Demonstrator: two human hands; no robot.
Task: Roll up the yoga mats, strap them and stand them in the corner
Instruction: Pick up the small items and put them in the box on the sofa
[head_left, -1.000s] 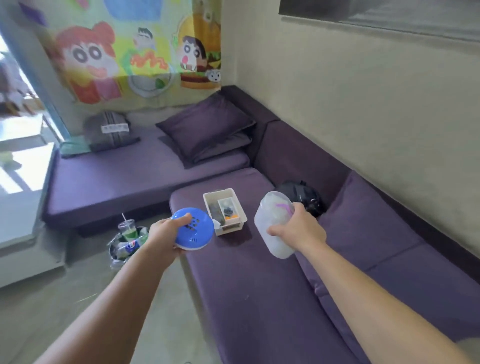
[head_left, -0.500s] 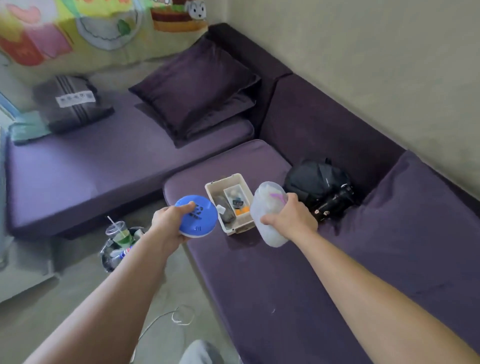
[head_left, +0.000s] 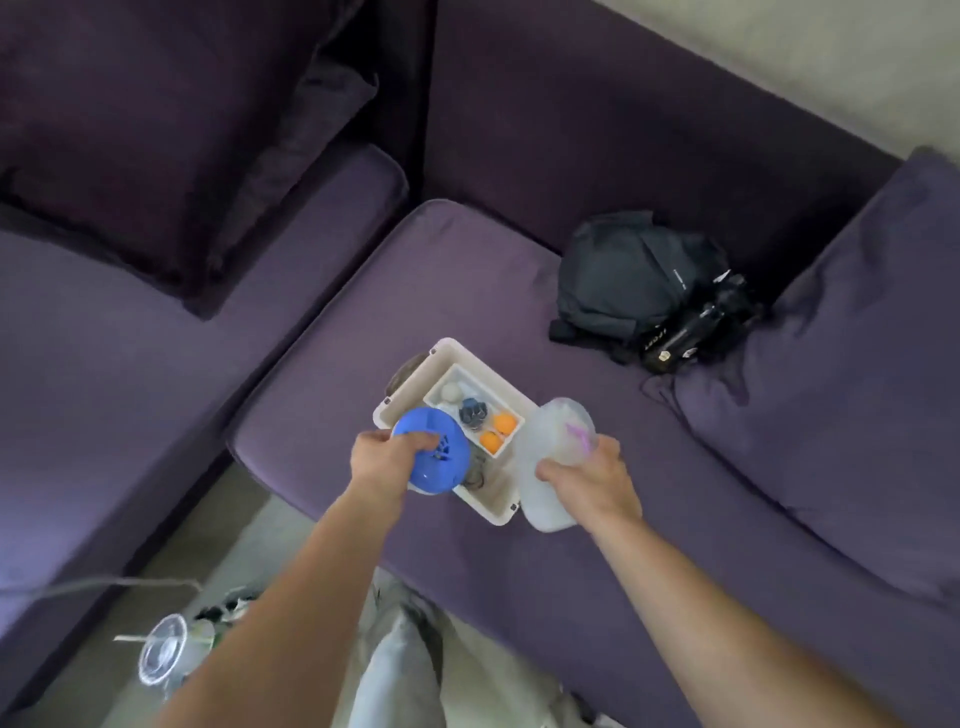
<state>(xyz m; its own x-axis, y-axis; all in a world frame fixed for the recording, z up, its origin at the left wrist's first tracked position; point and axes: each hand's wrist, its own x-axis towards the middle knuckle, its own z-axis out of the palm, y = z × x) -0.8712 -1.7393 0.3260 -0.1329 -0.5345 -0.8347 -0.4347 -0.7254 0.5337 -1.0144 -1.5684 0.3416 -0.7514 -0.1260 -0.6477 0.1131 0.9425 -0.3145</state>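
No yoga mat or strap shows in the head view. My left hand (head_left: 385, 458) grips a round blue perforated disc (head_left: 434, 456) and holds it over the near-left end of a cream storage box (head_left: 451, 358) on the purple sofa. My right hand (head_left: 587, 480) grips a translucent plastic bottle (head_left: 551, 457) with a purple mark, tilted beside the box's right edge. Inside the box sits a small white tray with orange balls (head_left: 497, 431) and other small items.
A black bag (head_left: 631, 275) with a black camera (head_left: 698, 325) lies on the purple corner sofa (head_left: 467, 270) behind the box. Dark cushions (head_left: 156, 145) lie at left, another cushion (head_left: 852, 338) at right. On the floor, a plastic cup with straw (head_left: 161, 649) and a cable (head_left: 104, 583).
The view has dropped and come closer to the sofa. Both hands moved forward to the cream box, the blue disc now over its left end, the bottle at its right edge.
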